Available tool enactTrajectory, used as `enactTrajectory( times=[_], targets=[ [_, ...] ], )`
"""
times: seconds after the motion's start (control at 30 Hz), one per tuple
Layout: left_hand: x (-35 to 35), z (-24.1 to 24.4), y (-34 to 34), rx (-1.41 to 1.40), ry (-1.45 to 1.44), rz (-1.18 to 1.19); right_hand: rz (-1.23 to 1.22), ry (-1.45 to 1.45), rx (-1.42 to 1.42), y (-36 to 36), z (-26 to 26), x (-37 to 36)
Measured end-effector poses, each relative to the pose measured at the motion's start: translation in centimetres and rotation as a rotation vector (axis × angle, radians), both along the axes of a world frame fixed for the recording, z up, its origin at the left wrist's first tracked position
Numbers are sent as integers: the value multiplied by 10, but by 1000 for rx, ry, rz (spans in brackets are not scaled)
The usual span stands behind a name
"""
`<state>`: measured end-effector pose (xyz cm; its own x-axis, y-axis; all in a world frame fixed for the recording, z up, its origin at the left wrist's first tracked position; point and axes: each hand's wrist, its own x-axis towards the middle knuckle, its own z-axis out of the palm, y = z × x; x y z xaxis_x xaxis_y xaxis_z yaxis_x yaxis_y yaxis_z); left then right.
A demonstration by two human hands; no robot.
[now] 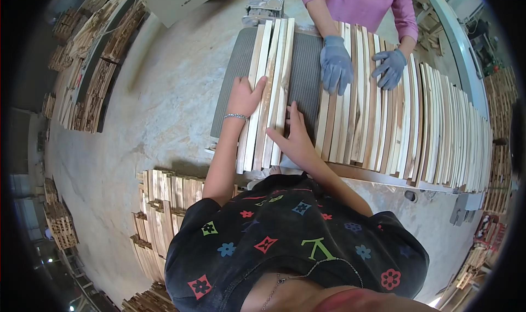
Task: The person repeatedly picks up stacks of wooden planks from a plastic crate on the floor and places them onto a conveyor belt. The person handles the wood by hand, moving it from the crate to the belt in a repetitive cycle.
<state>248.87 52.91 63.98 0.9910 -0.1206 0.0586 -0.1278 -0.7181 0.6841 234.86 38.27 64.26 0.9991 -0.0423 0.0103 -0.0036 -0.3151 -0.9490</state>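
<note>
Before me a small bundle of wooden strips (268, 94) lies lengthwise on a ridged dark conveyor belt (305, 65). My left hand (243, 96) grips the bundle's left side, its thumb over the top. On the opposite side, my right hand (295, 135) has its thumb on the strips and its fingers down along the right edge. Bare belt separates this bundle from a long row of wooden strips (357, 119). Across the belt, a co-worker's two gloved hands (337, 65) rest on that row.
The row continues right over paler strips (456, 135), beside a long machine rail (460, 49). Stacked wood (158, 213) stands on the concrete floor (111, 180) by my left side. More timber stacks (94, 90) lie far left. A metal motor housing (264, 8) sits beyond the belt.
</note>
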Motion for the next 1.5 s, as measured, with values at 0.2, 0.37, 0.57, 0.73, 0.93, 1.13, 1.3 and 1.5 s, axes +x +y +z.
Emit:
enactTrajectory(
  times=[0.2, 0.37, 0.57, 0.73, 0.93, 1.13, 1.3, 1.5],
  targets=[
    [-6, 12, 8, -84, 54, -66, 127, -39, 161, -19, 21, -17],
    [-82, 6, 47, -122, 17, -7, 543, -61, 134, -58, 73, -47],
    [-294, 3, 87, -323, 91, 502, 912, -66, 248, -97, 79, -85],
    [-573, -121, 20, -347, 126, 1376, 1100, -10, 334, -100, 33, -145],
    [-792, -268, -187, -246, 898, 344, 1351, 469, 339, -106, -71, -205],
    [-838, -270, -344, -1289, 632, 1675, 1287, 529, -315, -189, -354, -243],
    [-908, -346, -463, -1486, 236, 1786, 1667, 549, -1350, -289, -379, -250],
    [-915, -312, -535, -1500, 611, 2356, 2455, 364, -1333, -283, -432, -219]
  ],
)
